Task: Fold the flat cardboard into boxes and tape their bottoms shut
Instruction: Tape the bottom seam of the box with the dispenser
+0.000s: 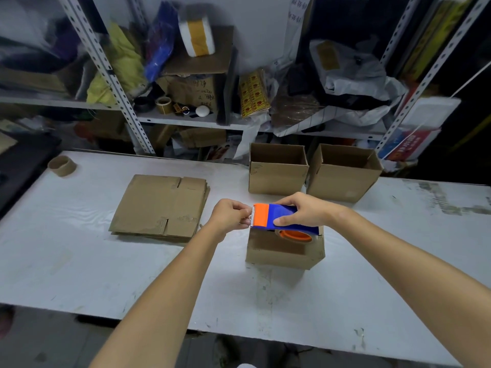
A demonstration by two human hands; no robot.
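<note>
Right grip (pixel 300 211) holds dispenser (pixel 282 215); left grip (pixel 229 216) maybe pinches tape (pixel 250 217); three boxes (pixel 284 254).

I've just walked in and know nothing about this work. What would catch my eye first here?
The bright blue and orange tape dispenser at the centre, gripped by the right hand over a small brown cardboard box, while the left hand pinches at its toothed front edge. To the left lies a stack of flat brown cardboard sheets on the white table; behind stand two open cardboard boxes.
</note>
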